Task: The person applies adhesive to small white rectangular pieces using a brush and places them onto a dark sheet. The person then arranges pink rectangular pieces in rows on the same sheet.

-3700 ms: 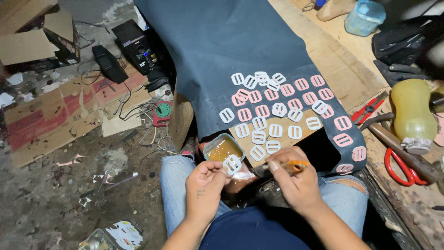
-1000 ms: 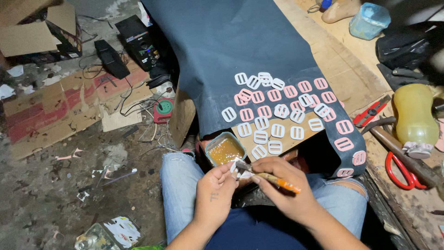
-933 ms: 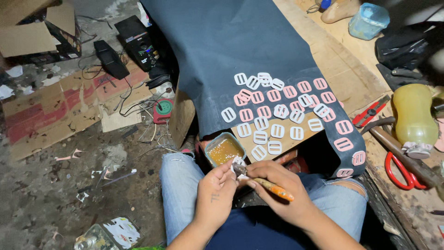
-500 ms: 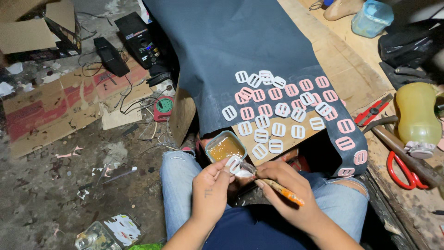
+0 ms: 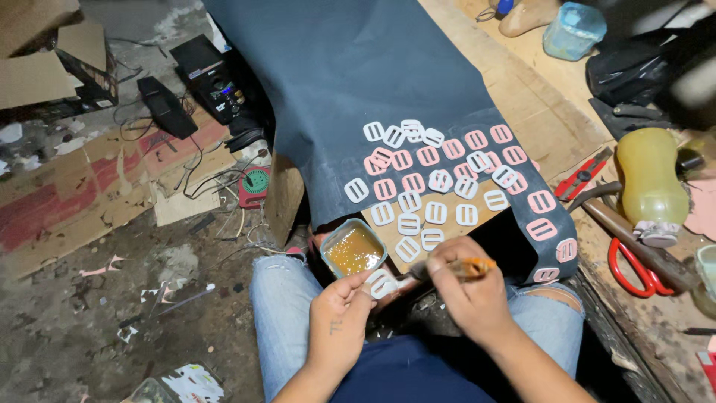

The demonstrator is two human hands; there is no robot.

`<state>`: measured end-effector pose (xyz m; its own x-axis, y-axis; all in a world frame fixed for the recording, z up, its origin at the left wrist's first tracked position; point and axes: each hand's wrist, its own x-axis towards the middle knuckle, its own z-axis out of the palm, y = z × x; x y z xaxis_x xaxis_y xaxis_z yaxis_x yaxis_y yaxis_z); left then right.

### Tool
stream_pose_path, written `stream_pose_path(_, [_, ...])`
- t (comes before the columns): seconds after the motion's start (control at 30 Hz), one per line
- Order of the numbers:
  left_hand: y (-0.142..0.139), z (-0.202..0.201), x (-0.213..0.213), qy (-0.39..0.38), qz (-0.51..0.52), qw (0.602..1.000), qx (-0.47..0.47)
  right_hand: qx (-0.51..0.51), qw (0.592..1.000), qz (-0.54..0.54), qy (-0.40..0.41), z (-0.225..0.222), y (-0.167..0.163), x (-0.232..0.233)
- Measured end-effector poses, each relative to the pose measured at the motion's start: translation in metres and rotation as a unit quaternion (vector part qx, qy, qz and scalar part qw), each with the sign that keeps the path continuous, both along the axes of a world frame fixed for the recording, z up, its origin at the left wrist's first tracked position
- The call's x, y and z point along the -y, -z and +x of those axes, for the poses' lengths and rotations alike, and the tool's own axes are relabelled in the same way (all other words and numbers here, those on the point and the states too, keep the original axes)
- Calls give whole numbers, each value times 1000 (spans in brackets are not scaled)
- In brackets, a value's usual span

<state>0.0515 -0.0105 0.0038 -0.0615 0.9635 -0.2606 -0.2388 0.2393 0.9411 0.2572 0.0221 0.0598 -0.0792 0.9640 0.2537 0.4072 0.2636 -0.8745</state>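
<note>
My left hand (image 5: 337, 317) holds a small white buckle piece (image 5: 382, 283) between its fingertips, over my lap. My right hand (image 5: 464, 292) grips an orange-handled brush (image 5: 464, 267), its tip against the buckle piece. Just ahead of both hands sits a small square tub of amber glue (image 5: 353, 248). Beyond it, several white and pink buckle pieces (image 5: 436, 213) lie in rows on a dark sheet (image 5: 358, 67) draped over a wooden board (image 5: 537, 89).
Red-handled scissors (image 5: 634, 269), a hammer (image 5: 634, 231), a red cutter (image 5: 582, 175) and a yellow squeeze bottle (image 5: 650, 179) lie at the right. A blue-lidded jar (image 5: 573, 30) stands far right. On the left floor are cardboard (image 5: 89, 194), cables and black boxes (image 5: 209, 82).
The brush came back from near the glue tub to the buckle piece in my left hand; over the last second both hands stayed close together with small shifts.
</note>
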Motion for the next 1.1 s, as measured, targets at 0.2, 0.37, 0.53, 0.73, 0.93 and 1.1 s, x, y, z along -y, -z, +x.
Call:
stream_pose_path(0.2, [10,0,0,26,-21,999,-7,25,975,-127,-182,-10,8,-11])
stream_pose_path(0.37, [19,2,-2,17,-38,996,78,24,977,-202,-56,-11,9,-34])
stream_pose_path(0.53, [37,-6,-11,19,-93,993,72,179,977,-37,113,29,-11,-138])
stream_pose_path(0.73, [68,-13,-14,24,-138,988,60,313,935,-76,145,43,-36,-205])
stream_pose_path(0.93, [77,-19,-21,18,-153,987,43,377,920,20,105,19,-34,-214])
stream_pose_path(1.1, [76,-15,-20,38,-152,988,20,452,888,-4,79,4,-31,-218])
